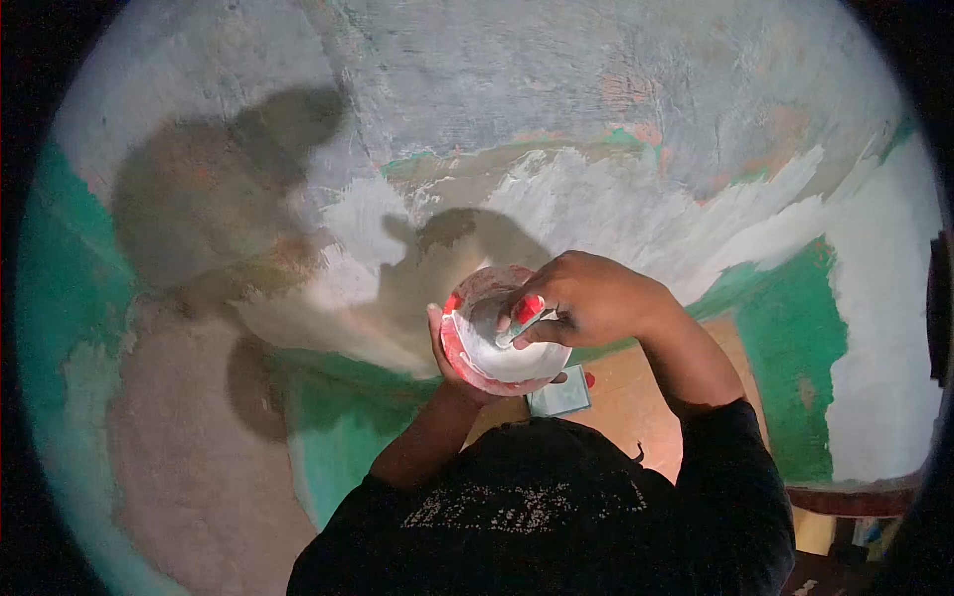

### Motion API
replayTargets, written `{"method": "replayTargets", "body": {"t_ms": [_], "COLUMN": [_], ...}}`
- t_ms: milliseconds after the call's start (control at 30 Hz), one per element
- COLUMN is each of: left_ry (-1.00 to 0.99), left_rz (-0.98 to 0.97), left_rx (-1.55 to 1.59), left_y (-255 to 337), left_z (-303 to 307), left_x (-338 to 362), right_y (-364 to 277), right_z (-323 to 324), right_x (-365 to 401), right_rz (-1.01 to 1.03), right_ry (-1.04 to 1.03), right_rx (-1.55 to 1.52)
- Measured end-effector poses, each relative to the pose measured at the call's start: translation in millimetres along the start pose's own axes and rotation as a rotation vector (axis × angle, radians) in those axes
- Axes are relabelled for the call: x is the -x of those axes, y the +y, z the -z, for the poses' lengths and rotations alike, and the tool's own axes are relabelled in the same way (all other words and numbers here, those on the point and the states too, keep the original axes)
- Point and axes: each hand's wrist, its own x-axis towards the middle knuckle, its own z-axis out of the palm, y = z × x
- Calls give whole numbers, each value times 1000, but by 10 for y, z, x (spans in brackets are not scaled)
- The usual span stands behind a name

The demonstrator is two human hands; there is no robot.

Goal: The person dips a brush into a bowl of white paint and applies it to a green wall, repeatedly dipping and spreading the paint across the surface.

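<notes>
My left hand [437, 333] cups a round red bowl [459, 350] from its left side and from below. White paint [507, 361], streaked up the inner wall, lies in the bowl. My right hand [586, 298] reaches over the rim from the right, its fingers closed around a paintbrush [527, 316] with a red-ended, white-smeared handle. The brush points down into the bowl; its bristles are hidden by the fingers and the bowl.
A rough wall [477, 79] in front has grey, white and green patches. Below the bowl a pale flat square piece [558, 394] with a red bit beside it lies on a tan surface [636, 407]. Dark-edged furniture [855, 504] stands at lower right.
</notes>
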Motion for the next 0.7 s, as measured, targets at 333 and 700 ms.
{"method": "replayTargets", "body": {"t_ms": [333, 700], "left_ry": [159, 181], "left_rz": [106, 143], "left_rx": [-373, -290], "left_y": [89, 131], "left_z": [-40, 37], "left_x": [-41, -3], "right_y": [-45, 351], "right_z": [122, -528], "right_x": [5, 282], "right_rz": [-32, -426], "right_ry": [31, 777], "right_rx": [-214, -1393]}}
